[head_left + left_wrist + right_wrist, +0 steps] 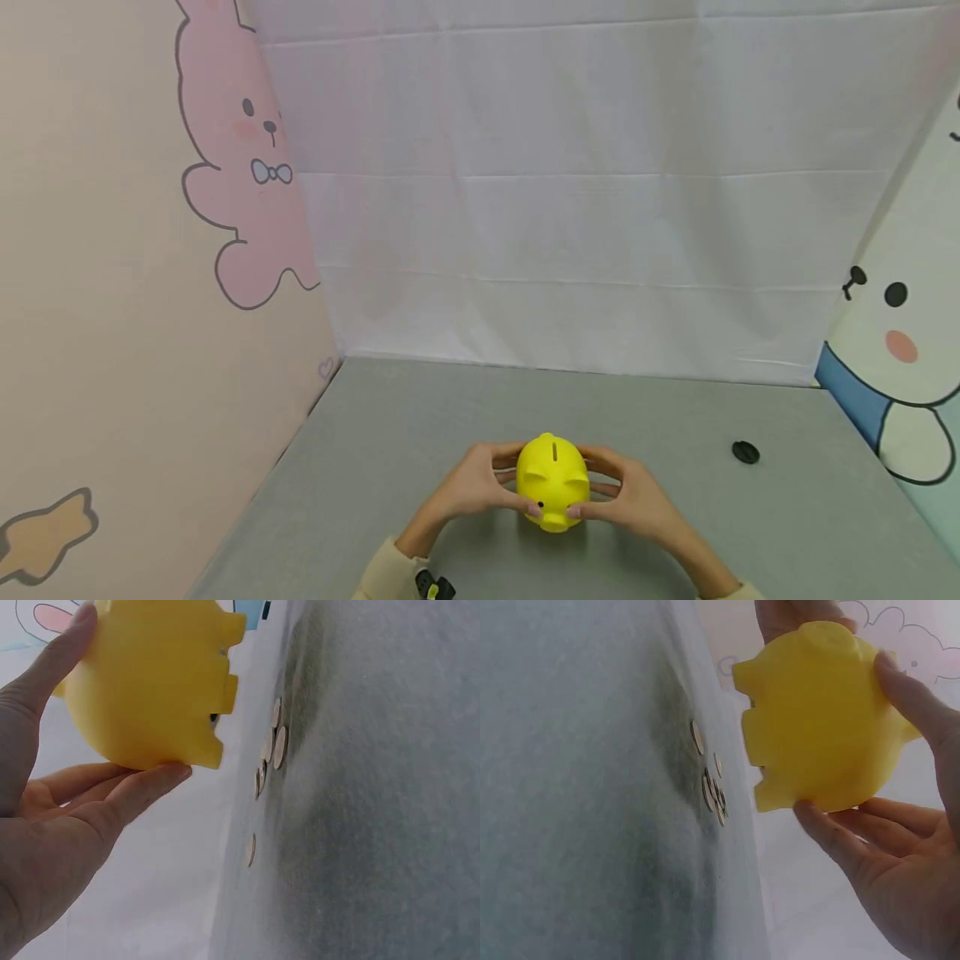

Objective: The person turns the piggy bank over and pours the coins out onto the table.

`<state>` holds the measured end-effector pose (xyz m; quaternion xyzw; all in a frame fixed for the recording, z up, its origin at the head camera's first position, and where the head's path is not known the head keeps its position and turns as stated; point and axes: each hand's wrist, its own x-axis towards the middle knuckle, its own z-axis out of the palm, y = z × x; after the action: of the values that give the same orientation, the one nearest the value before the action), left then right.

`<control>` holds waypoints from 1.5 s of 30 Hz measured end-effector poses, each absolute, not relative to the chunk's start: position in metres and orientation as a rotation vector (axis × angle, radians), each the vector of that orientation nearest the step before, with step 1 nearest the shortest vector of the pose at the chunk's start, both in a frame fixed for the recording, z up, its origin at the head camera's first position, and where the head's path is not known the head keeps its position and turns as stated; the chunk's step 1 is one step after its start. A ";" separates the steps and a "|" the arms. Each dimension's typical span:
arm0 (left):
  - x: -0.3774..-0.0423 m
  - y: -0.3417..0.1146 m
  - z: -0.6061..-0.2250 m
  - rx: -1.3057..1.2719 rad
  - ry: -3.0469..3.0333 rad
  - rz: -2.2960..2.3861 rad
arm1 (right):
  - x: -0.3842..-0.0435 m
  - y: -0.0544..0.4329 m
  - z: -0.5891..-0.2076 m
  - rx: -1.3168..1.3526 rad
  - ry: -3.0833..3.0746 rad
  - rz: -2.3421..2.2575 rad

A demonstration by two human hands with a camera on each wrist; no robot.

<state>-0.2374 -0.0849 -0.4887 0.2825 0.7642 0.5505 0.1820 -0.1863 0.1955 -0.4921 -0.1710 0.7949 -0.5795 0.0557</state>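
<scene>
A yellow piggy bank (pixel 555 482) is held upright between both hands, its snout toward me and the coin slot on top. The left hand (pixel 474 485) grips its left side, thumb near the face and fingers curving behind. On the opposite side the right hand (pixel 636 498) holds it the same way. Both wrist views show the piggy bank's feet raised off the table. Several coins (pixel 280 747) lie on the table beneath it; the right wrist view shows these coins (pixel 708 793) too, while the piggy bank hides them from the head view.
A small round black plug (pixel 746 452) lies on the grey table (pixel 420 408), to the right of the hands. White cloth (pixel 570 208) hangs behind the table. Cartoon-printed walls stand at left and right.
</scene>
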 end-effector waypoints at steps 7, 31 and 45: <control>-0.239 -0.086 -0.485 0.995 2.273 1.600 | -0.186 0.188 -0.500 -1.035 2.888 -1.710; -0.233 -0.089 -0.484 0.719 2.241 1.610 | -0.180 0.183 -0.485 -0.501 2.477 -1.854; -0.235 -0.071 -0.475 0.339 2.269 1.622 | -0.189 0.179 -0.475 -0.143 2.230 -1.839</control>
<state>-0.2349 -0.0711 -0.4747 0.1190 0.7965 0.5694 0.1652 -0.1893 0.1793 -0.4752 -0.0489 0.7648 -0.6304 0.1234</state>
